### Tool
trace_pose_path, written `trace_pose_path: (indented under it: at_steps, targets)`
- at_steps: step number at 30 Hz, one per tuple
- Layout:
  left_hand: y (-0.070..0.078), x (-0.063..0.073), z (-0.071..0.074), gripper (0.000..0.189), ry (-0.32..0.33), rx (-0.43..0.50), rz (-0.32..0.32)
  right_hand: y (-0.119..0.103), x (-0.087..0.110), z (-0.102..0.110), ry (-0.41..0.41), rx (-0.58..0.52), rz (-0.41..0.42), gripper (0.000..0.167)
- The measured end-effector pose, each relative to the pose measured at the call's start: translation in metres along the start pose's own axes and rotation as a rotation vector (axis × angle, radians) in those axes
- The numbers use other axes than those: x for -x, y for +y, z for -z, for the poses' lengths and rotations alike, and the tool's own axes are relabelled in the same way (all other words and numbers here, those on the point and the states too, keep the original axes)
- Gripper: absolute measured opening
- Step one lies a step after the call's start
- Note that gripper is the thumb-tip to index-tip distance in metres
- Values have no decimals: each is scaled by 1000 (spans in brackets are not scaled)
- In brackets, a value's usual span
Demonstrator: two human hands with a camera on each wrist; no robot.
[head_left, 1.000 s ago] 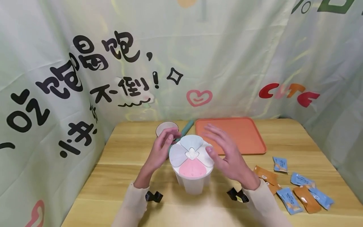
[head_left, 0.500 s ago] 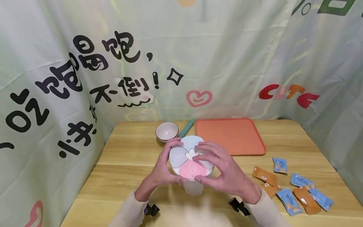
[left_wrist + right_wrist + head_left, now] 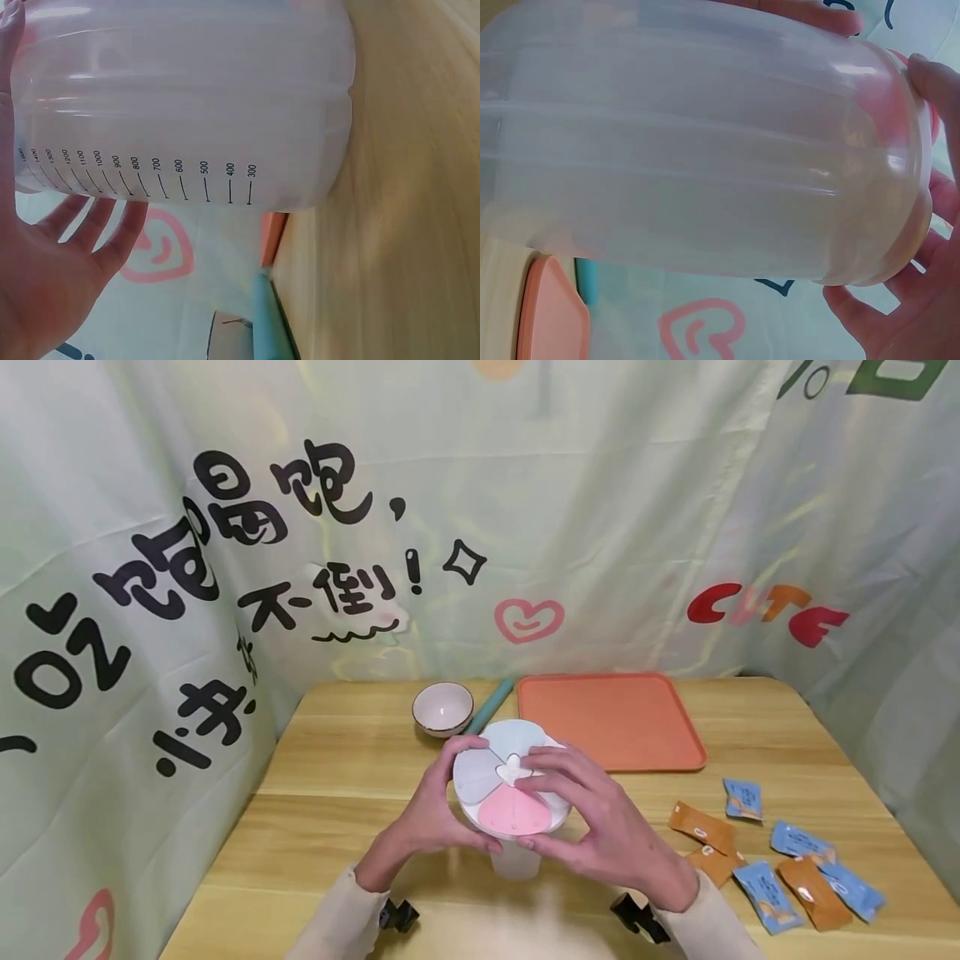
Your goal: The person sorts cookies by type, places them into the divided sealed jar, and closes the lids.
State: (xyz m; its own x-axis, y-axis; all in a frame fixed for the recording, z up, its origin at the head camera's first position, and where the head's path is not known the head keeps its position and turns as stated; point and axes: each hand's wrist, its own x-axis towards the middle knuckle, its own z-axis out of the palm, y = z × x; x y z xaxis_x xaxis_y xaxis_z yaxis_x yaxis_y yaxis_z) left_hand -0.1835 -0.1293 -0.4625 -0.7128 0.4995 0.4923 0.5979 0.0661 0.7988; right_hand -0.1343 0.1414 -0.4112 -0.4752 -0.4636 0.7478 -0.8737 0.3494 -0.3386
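Backed and flanked by pale cloth (image 3: 600, 510), printed with black lettering, a pink heart and "CUTE". Set out on a wooden table (image 3: 292, 835). Laid flat at the far side, right of centre: an orange tray (image 3: 607, 722).

Reaching in from the near edge: cream sleeves (image 3: 337, 914), angled inward to one spot. Standing upright there, mid-table, on the near side of the tray: translucent jar (image 3: 184, 105), marked with a black scale, capped by a petalled lid (image 3: 513, 810).

With left hand (image 3: 442, 810), grips the jar high on its left side, just at the rim. Lays thumb across the near side; bends fingers round the left and far side. In the left wrist view, shows three fingers fanned apart, with tips hidden behind the wall.

With right hand (image 3: 600, 818), holds the lid from the right, knuckles arched. Sets thumb on the near rim, near the left thumb tip; reaches index and middle over the top, slightly parted. In the right wrist view, curves another finger along the edge.

Lying aslant between bowl and tray: green roller (image 3: 491, 703). Just beside it: white bowl (image 3: 442, 708). Scattered at right: four blue sachets (image 3: 767, 896), three orange sachets (image 3: 813, 893), some overlapping. At each wrist: black mount (image 3: 399, 916). Smallest, at the lid's centre: white knob (image 3: 512, 770), close under two right fingertips; cannot tell whether pinched.
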Motion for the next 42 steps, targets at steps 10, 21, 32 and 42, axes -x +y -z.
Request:
trace_pose_path:
  at_steps: [10, 21, 32, 42]
  targets:
    - [-1, -15, 1, 111, -70, 29, 85, 9, 8, 13, 7, -34, -44, 41]
    - [0, -25, -1, 89, -90, 71, 127, 31, 14, 20, 36, -105, -133, 43]
    - [-1, -22, -7, 82, -43, 53, 115, 33, 12, 24, 22, -94, -191, 41]
    - [-1, -24, -8, 82, -32, 57, 112, 38, -13, 17, 215, -187, -353, 30]
